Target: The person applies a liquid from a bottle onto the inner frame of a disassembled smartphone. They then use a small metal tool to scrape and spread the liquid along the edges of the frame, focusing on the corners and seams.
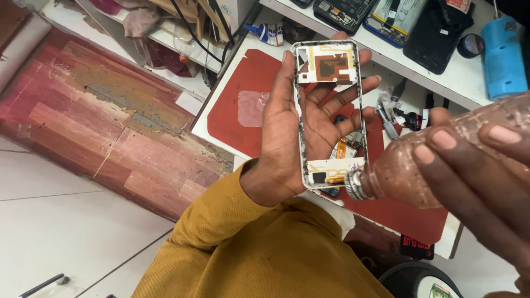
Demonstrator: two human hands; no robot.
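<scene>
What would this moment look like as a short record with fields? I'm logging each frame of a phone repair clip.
Left hand: left hand holds a white phone frame upright, palm showing through it
Right hand: right hand grips a clear plastic bottle, tilted
Bottle mouth: at the frame's lower right corner
Surface: red mat on a white bench
Nearby: opened phones on shelf, blue cylinder
Sleeve: mustard

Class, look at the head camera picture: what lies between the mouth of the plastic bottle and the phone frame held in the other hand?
Nothing: in the head view the plastic bottle has its threaded mouth right at the lower corner of the phone frame.
</scene>
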